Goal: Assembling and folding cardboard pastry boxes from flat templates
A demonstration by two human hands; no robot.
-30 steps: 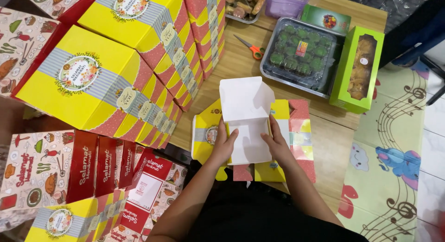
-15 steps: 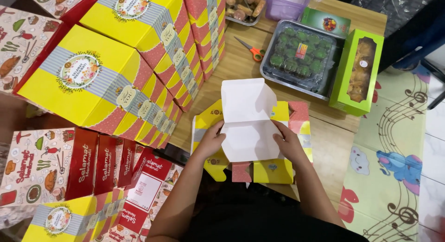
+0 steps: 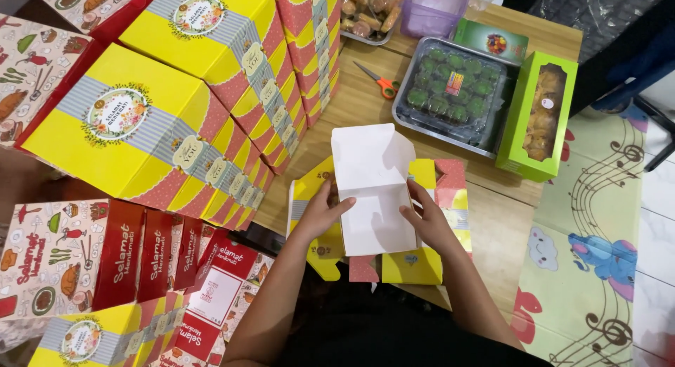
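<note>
An unfolded cardboard box (image 3: 373,191), white inside and yellow and pink outside, lies on the low wooden table (image 3: 492,219) in front of me. My left hand (image 3: 320,214) presses on its left flap, thumb on the white panel. My right hand (image 3: 427,219) holds the right flap, fingers on the white panel's edge. The rear white flap stands up, tilted away from me.
Stacks of assembled yellow boxes (image 3: 140,128) fill the left. Red flat boxes (image 3: 133,254) stand at lower left. A tray of green cakes (image 3: 450,93), a green pastry box (image 3: 540,114), orange scissors (image 3: 376,80) and a purple container (image 3: 432,8) lie behind. A patterned mat (image 3: 598,254) covers the floor right.
Both hands shifted slightly on the box while folding the side flaps inward; the white panel has risen a little toward upright.
</note>
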